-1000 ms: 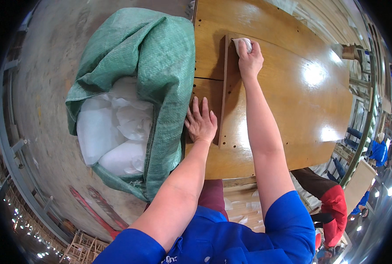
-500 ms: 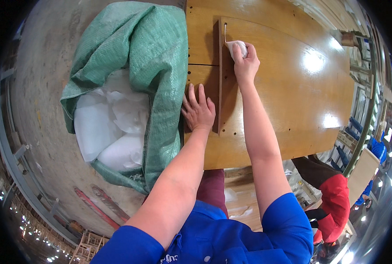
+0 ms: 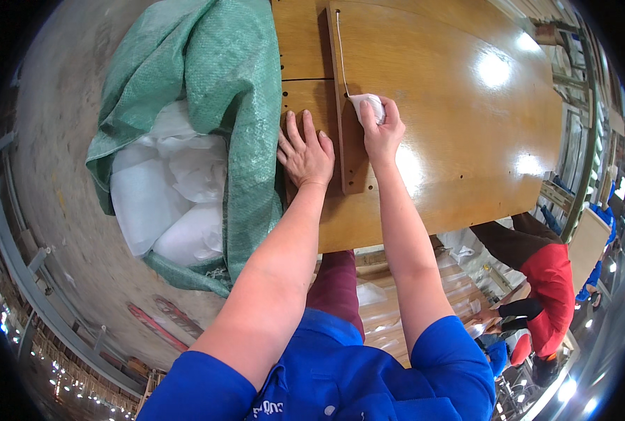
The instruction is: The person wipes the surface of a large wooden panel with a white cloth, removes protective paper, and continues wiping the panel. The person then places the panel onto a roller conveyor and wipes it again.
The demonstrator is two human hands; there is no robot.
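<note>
My right hand grips a small white cloth and presses it against the upright narrow wooden strip that stands on edge on a large glossy brown wooden panel. A thin pale streak runs along the strip above the cloth. My left hand lies flat, fingers spread, on the lower wooden board just left of the strip.
A big green woven sack, open and stuffed with white plastic bags, sits on the concrete floor at the left, touching the panel's edge. A person in red bends at the lower right. Metal racks stand along the right.
My right hand has drawn the cloth down along the strip toward me. My left hand stays flat on the board.
</note>
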